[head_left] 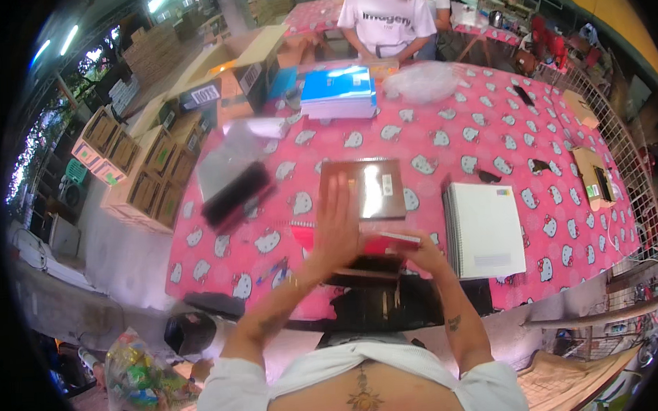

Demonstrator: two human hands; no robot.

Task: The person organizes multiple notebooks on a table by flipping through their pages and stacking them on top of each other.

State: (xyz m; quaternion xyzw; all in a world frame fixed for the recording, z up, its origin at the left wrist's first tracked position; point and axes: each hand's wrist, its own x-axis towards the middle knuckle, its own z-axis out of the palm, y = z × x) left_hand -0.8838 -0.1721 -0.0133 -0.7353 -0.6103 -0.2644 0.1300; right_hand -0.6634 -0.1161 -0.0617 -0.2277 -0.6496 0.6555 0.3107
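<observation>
My left hand (335,218) is stretched flat, fingers together and pointing away from me. It lies over a red spiral notebook (303,236) and reaches toward a shiny brown notebook (395,203) just beyond. My right hand (423,253) pinches the right edge of the red notebook between thumb and fingers. Under the red notebook, at the table's near edge, a dark brown flat item (368,275) shows in part; what it is, I cannot tell. Right of my hands lies a stack of white spiral notebooks (487,225).
The table wears a pink patterned cover (291,170). At left are a blurred black object (234,196) and clear plastic (226,158). Farther back stand blue-covered books (338,89), a plastic bag (422,83) and cardboard boxes (150,164). Another person (384,22) stands across the table.
</observation>
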